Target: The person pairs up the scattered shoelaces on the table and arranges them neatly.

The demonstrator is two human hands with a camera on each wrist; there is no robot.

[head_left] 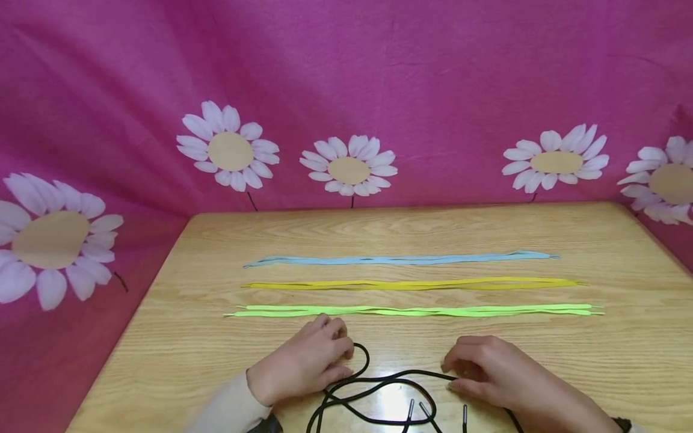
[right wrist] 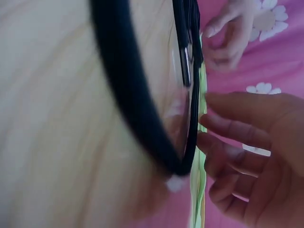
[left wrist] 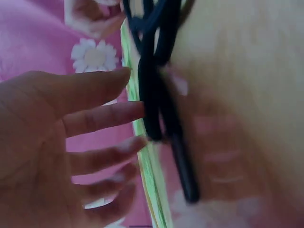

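Note:
A long black round shoelace [head_left: 433,374] lies in loose, crossing loops at the table's front, between my two hands. Its tipped ends [head_left: 464,415] show near the bottom edge of the head view. My left hand [head_left: 305,361] is at the left side of the loops. In the left wrist view its fingers are spread and loosely bent, with fingertips right at the black strands [left wrist: 151,95]. My right hand [head_left: 498,373] hovers over the right part of the lace, thumb apart from the bent fingers. Beneath it, the lace [right wrist: 116,61] curves across the right wrist view.
Beyond the hands, three flat lace bundles lie stretched sideways in rows: neon green [head_left: 411,311], yellow [head_left: 406,285] and light blue [head_left: 346,260]. They rest on a wood-grain table [head_left: 379,231]. A pink cloth [head_left: 433,72] with white flowers hangs behind the table.

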